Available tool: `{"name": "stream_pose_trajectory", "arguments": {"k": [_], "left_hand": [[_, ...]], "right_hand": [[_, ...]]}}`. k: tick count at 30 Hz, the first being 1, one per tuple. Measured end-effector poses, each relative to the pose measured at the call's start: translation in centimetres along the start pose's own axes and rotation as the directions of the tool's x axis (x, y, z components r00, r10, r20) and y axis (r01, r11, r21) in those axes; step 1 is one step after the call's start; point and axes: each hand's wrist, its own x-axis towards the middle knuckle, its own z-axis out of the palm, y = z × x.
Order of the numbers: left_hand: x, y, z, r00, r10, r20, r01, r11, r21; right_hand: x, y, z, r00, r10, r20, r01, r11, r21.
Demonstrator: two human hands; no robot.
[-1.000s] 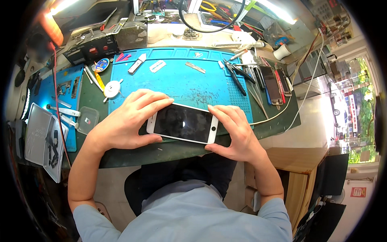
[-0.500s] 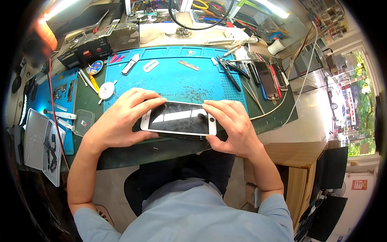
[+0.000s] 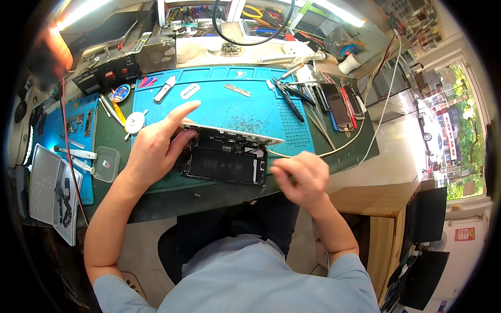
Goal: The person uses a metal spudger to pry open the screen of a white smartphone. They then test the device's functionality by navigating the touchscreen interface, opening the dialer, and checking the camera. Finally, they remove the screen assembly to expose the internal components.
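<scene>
An opened phone lies in front of me, its dark housing (image 3: pixel 222 166) flat with the black battery and inner parts bare. The white-edged screen panel (image 3: pixel 237 134) stands tipped up along the far long side, seen almost edge-on. My left hand (image 3: pixel 159 141) grips the left end of the panel near the thumb, its index finger stretched upward. Off the right end of the phone, apart from it, hovers my right hand (image 3: pixel 305 177) with its fingers curled closed. Whether anything is between those fingers is hidden.
The phone is on a blue work mat (image 3: pixel 209 112). Black pliers (image 3: pixel 288 99), tweezers and another phone (image 3: pixel 337 107) lie to the right. A white cable (image 3: pixel 339 150) runs beside my right hand. Leftward are a clear box (image 3: pixel 107 164), a solder spool (image 3: pixel 121 93) and a grey case (image 3: pixel 47 180).
The screen panel, flat on the phone before, is now raised and tipped away, baring the inside. My right hand has let go and moved right and down; my left still holds the left end.
</scene>
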Motion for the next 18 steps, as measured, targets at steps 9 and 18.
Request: {"name": "stream_pose_trajectory", "arguments": {"k": [9, 18], "left_hand": [[0.7, -0.3, 1.0, 0.993, 0.077, -0.091, -0.079, 0.997, -0.019], [0.8, 0.1, 0.9, 0.996, 0.051, -0.073, -0.054, 0.998, -0.042]], "right_hand": [[2.0, -1.8, 3.0, 0.960, 0.126, 0.250, -0.082, 0.980, -0.179], [2.8, -1.4, 3.6, 0.948, 0.107, 0.300, -0.028, 0.966, -0.258]]}}
